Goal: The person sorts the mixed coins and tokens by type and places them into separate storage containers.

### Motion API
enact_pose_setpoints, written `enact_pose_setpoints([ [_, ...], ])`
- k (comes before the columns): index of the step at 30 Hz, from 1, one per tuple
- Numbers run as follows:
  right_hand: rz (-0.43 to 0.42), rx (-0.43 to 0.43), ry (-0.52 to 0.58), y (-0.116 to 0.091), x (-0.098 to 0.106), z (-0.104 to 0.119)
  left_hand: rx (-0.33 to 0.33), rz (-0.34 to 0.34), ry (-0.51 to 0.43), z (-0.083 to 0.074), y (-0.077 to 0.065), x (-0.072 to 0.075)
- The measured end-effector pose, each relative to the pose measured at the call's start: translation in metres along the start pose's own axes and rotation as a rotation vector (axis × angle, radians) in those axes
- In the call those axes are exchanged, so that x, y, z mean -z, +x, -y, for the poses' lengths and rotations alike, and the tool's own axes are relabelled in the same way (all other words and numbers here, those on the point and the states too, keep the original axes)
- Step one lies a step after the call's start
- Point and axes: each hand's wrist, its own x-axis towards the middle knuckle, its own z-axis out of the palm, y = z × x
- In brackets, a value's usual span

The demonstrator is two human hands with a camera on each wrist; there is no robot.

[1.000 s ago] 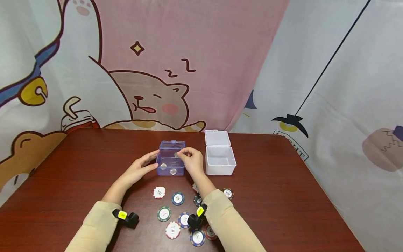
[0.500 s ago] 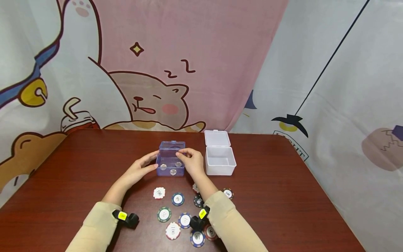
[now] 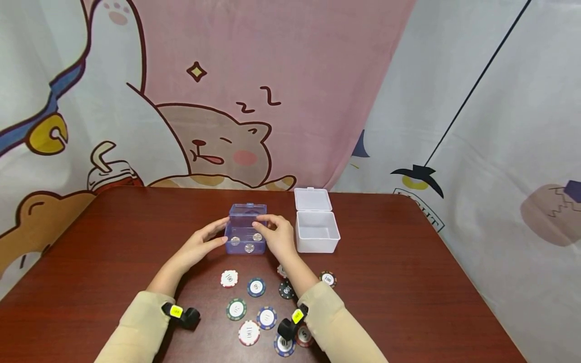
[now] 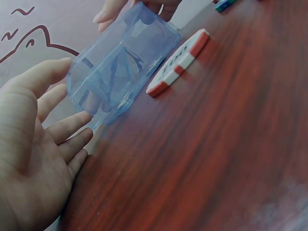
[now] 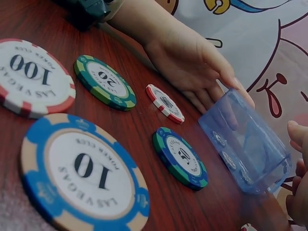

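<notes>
A translucent blue plastic box [image 3: 239,250] stands on the table with its lid [image 3: 247,208] raised. Three silvery round pieces, seemingly coins, lie inside: one at the left [image 3: 235,241], one at the front [image 3: 249,248], one at the right [image 3: 257,237]. My left hand [image 3: 198,245] steadies the box from the left, its extended fingers touching the side, as the left wrist view also shows. Over the box's right side hovers my right hand [image 3: 280,236], thumb and fingers apart and nothing visible between them. In the right wrist view, only part of the right hand [image 5: 299,178] shows.
Right of the blue box stands a white box [image 3: 317,244] with its lid raised. Several poker chips are spread nearer the person, among them a white-and-red one [image 3: 229,279], a green one [image 3: 236,309] and a black one [image 3: 286,290]. A printed cloth [image 3: 313,101] hangs behind the table.
A second ago my right hand pinched a coin above the box. It has let go, and that coin lies inside at the right. The left hand has stayed put.
</notes>
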Motion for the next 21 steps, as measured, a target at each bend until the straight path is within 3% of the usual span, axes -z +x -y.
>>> enact_pose_setpoints([
  [21, 0.075, 0.075, 0.130, -0.013, 0.018, 0.014, -0.002, 0.001, -0.005, -0.001, 0.000, 0.000],
])
